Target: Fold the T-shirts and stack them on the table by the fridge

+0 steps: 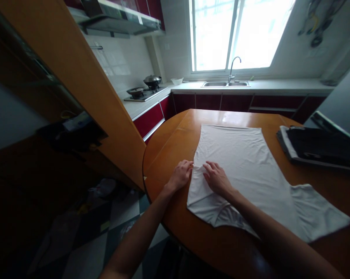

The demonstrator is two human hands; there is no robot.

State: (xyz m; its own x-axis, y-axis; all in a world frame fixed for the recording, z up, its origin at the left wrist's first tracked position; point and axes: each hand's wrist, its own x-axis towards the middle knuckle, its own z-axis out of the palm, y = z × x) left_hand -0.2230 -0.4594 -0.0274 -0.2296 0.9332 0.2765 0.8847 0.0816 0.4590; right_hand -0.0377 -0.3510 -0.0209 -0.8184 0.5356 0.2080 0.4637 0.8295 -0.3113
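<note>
A white T-shirt (pixel 239 155) lies spread on the wooden table (pixel 169 147), its hem toward the window. One sleeve (pixel 317 213) sticks out to the right; the left side is folded inward over the body. My left hand (pixel 181 174) is at the shirt's left edge, its fingertips closed on the cloth there. My right hand (pixel 217 178) rests on the shirt just right of that edge, fingers bent and a little apart, touching the fabric. Part of the collar area is hidden by my right forearm.
A stack of folded dark clothes (pixel 320 143) lies at the table's right. Beyond the table are a counter (pixel 186 87) with a sink (pixel 215 84) and a stove (pixel 146 94) with pans. A wooden panel edge (pixel 105 97) stands at the left.
</note>
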